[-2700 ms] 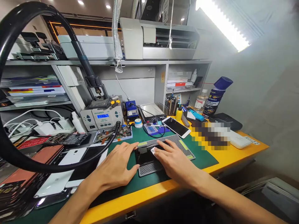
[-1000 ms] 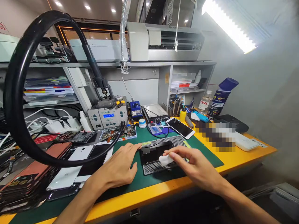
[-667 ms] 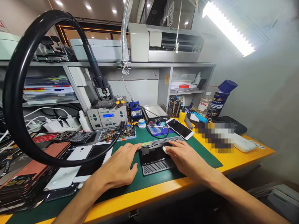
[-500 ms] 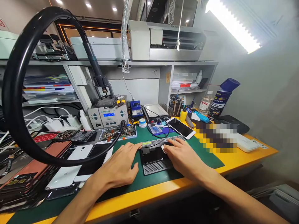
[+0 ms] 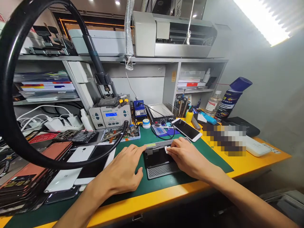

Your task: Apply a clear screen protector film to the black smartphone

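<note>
Head view: a glossy black phone (image 5: 154, 160) lies flat on a grey perforated pad (image 5: 163, 171), which rests on a green mat (image 5: 213, 161). The right hand (image 5: 184, 155) has its grip closed around a small white wipe (image 5: 167, 149), pinched between thumb and fingers over the phone's face (that hand hides the phone's right end). The left hand (image 5: 127, 167) holds nothing: palm down, thumb spread away, index fingertip at the pad's far left corner. Under the mat runs the yellow tabletop (image 5: 142, 203).

Beyond the pad, a white phone (image 5: 187, 129) lies with its dark screen up, and a yellow bottle (image 5: 189, 116) stands just past it. Farther left, a small jar (image 5: 146, 124) stands beside a tray (image 5: 135, 138) of circuit boards. Behind the tray sits a grey station (image 5: 102, 119) with a lit blue display. Near the wall, a spray can (image 5: 226, 106) stands beside a clear bottle (image 5: 213, 106).
</note>
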{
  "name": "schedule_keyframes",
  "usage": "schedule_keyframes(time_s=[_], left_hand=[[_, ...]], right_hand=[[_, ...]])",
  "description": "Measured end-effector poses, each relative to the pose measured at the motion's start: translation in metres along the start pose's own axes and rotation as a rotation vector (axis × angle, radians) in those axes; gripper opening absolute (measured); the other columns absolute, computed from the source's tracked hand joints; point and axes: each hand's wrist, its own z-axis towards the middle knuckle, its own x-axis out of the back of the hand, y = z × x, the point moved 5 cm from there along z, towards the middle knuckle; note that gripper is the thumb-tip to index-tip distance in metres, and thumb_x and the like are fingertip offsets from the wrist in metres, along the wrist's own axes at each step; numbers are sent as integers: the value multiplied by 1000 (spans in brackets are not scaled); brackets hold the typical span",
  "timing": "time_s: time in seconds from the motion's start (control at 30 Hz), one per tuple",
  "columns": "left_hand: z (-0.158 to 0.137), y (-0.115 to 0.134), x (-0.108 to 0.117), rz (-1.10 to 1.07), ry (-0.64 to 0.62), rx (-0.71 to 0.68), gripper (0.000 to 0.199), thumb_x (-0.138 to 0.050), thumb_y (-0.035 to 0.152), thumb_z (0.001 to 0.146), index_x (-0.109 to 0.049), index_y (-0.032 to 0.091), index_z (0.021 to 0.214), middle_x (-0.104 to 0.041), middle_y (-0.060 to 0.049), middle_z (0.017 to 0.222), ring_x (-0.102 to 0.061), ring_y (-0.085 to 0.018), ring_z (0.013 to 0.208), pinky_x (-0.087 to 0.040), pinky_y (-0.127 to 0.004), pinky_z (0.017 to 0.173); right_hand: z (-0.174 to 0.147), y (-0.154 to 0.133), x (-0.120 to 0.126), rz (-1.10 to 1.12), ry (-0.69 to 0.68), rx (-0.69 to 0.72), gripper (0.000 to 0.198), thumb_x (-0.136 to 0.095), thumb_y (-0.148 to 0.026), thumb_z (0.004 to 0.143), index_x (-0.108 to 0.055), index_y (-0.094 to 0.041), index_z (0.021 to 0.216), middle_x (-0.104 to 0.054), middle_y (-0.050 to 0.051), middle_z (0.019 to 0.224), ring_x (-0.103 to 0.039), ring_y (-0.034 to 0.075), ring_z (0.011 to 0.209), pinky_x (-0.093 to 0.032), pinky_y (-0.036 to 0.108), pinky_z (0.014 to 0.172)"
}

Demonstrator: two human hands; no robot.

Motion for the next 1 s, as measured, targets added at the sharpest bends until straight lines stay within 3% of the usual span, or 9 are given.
schedule_keyframes(time_s=[0.13,0.3,0.47,0.67,0.8,1.0], left_hand=[[1,-1,0,-6,0,10,66,-54,20,82,-43,18,147,-60,-12,129,-56,-29,119,-45,-45,105],[-1,-3,-2,-9,-3,26,66,-55,21,82,-44,18,147,-61,-13,128,-56,-29,118,-45,-45,105],[0,-3,-2,-9,10,18,66,-56,21,81,-45,18,146,-61,-13,128,-56,-29,118,-45,-46,104],[-1,-5,-3,-29,25,20,64,-56,23,82,-46,20,145,-61,-12,129,-56,-29,119,-45,-45,105],[-1,-3,-3,-10,18,16,66,-56,22,82,-45,18,147,-60,-13,129,-55,-30,120,-45,-46,105],[0,-3,-1,-21,7,28,64,-56,23,82,-45,17,146,-60,-14,128,-56,-30,118,-46,-46,103]], right_hand=[[14,-2,1,-32,-50,78,26,-46,-15,101,-68,-17,87,-60,7,89,-49,19,84,-38,32,74],[10,-9,6,-69,-97,125,22,-51,-11,96,-64,-17,79,-59,6,85,-47,19,80,-35,33,69],[14,-4,2,-85,-68,104,23,-49,-11,98,-67,-17,85,-61,7,89,-48,20,81,-36,33,71],[2,-9,4,9,-56,176,23,-48,-11,98,-68,-19,90,-60,5,86,-48,19,80,-37,33,71],[-1,-7,5,-43,-65,138,22,-49,-11,97,-68,-19,89,-61,5,86,-49,20,80,-37,33,71],[23,-12,-7,-106,-52,39,22,-49,-6,94,-66,-17,83,-61,8,90,-51,20,82,-39,32,72]])
